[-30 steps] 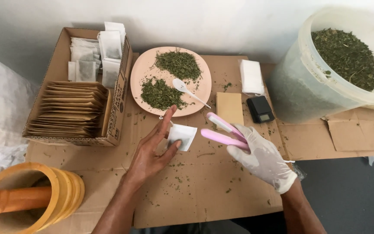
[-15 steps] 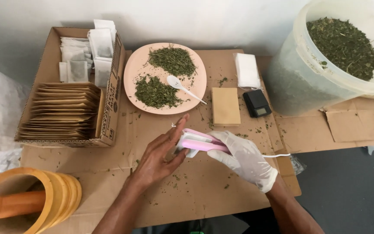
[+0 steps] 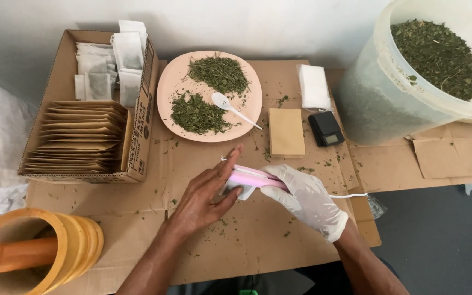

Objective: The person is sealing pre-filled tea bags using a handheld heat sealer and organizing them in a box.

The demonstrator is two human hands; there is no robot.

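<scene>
My right hand (image 3: 307,199), in a white glove, grips a pink hand-held sealer (image 3: 249,177) with a thin white cord trailing right. The sealer's jaws are closed over a small white tea bag (image 3: 236,190). My bare left hand (image 3: 206,194) holds that bag from the left, fingers stretched along it up to the sealer. Both hands sit over the cardboard-covered table (image 3: 137,224), just below a pink plate (image 3: 165,93) bearing two heaps of dried green herb and a white spoon (image 3: 230,106).
A cardboard box (image 3: 140,136) at left holds brown envelopes and filled white bags. A brown envelope (image 3: 286,132), a stack of white bags (image 3: 313,86) and a small black scale (image 3: 325,129) lie right of the plate. A large herb-filled tub (image 3: 389,104) stands right; a yellow mortar with pestle (image 3: 55,246) lower left.
The sealer was open and apart from the bag; it has come down leftward and clamped on the bag, and my left hand has lifted the bag to meet it.
</scene>
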